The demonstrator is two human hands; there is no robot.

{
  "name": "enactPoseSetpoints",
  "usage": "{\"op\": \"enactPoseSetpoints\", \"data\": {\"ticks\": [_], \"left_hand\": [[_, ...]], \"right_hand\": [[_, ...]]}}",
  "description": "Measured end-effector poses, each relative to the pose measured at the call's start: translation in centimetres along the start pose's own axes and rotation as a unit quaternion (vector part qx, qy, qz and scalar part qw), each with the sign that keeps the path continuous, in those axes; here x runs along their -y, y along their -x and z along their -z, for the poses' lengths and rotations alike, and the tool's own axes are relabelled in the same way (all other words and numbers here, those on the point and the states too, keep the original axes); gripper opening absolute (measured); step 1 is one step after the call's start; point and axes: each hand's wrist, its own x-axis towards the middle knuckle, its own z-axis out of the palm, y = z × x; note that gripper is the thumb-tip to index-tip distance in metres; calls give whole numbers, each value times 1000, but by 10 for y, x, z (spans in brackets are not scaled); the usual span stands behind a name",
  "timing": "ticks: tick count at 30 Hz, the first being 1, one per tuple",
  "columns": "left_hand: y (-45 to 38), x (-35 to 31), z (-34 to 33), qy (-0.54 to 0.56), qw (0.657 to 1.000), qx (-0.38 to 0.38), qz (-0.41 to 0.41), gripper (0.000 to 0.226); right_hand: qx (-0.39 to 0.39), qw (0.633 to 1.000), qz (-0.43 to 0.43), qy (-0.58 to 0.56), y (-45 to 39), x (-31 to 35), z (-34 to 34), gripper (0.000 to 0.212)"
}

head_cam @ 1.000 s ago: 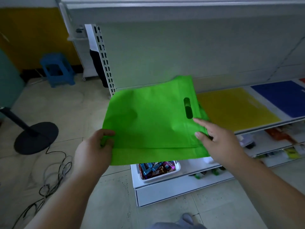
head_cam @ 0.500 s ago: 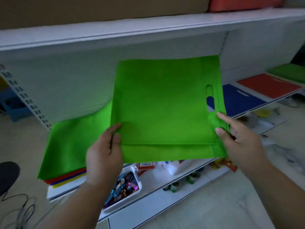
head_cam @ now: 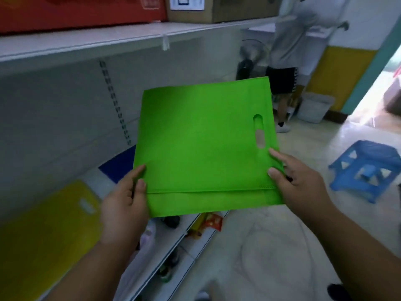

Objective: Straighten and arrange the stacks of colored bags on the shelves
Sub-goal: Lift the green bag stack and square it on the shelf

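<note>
A flat green bag [head_cam: 201,144] with a cut-out handle slot near its right edge is held up in front of the shelf unit, with a second green layer showing along its bottom edge. My left hand [head_cam: 125,205] pinches its lower left corner, thumb on top. My right hand [head_cam: 297,181] pinches the lower right corner just below the slot. On the white shelf [head_cam: 93,177] below lie a yellow bag stack [head_cam: 47,233] at the left and a dark blue bag stack [head_cam: 119,166], partly hidden behind the green bag.
An upper shelf [head_cam: 121,38] holds a red box and a cardboard box. A lower shelf [head_cam: 173,242] carries small packets and bottles. A person [head_cam: 297,53] stands at the back right near a white bin [head_cam: 314,107]. A blue stool [head_cam: 366,168] stands on the floor at right.
The view has swung right along the shelves with the green bag still held in both hands. The green stack it came from has left the view; the person and blue stool have appeared.
</note>
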Motion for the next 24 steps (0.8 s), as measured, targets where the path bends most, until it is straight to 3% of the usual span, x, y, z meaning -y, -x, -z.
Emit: {"op": "enactPoseSetpoints", "data": {"ticks": [11,18,24], "left_hand": [[-150,-83,-260,49,989,135,-23,35],[-204,-112,-402,33,992,120,-37,35],[-243,-145,-481,62,992,72,86,33]], "right_hand": [[-62,989,-130,37,-159,-168,47,44],[-73,989,-122,34,-272,-286,60,43],[26,998,-65,6,-420,-363,56,45]]}}
